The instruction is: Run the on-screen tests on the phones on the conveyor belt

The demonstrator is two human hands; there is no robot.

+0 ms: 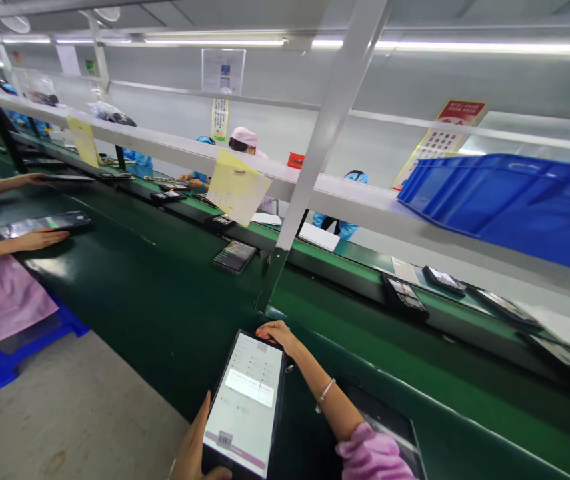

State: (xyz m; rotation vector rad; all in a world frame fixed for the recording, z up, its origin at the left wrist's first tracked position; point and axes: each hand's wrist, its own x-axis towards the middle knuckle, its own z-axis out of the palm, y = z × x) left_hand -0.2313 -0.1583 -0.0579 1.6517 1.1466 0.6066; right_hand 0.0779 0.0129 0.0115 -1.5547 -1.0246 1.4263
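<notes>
A black-framed tablet (245, 393) lies tilted in front of me, its lit white screen showing a pop-up box and a barcode near the bottom. My left hand (195, 443) grips its lower left side, thumb over the bottom edge. At the tablet's top right corner, my right hand (275, 333) has its fingers closed on the top edge; the fingertips are partly hidden. Beneath my right forearm another dark tablet (389, 427) lies on the green bench (165, 300).
A metal post (322, 133) rises from the bench just beyond the tablet. Behind it runs a green conveyor (345, 287) with several devices. A blue bin (509, 200) sits on the shelf at right. To the left, a co-worker's hand (45, 240) touches another tablet (72, 220).
</notes>
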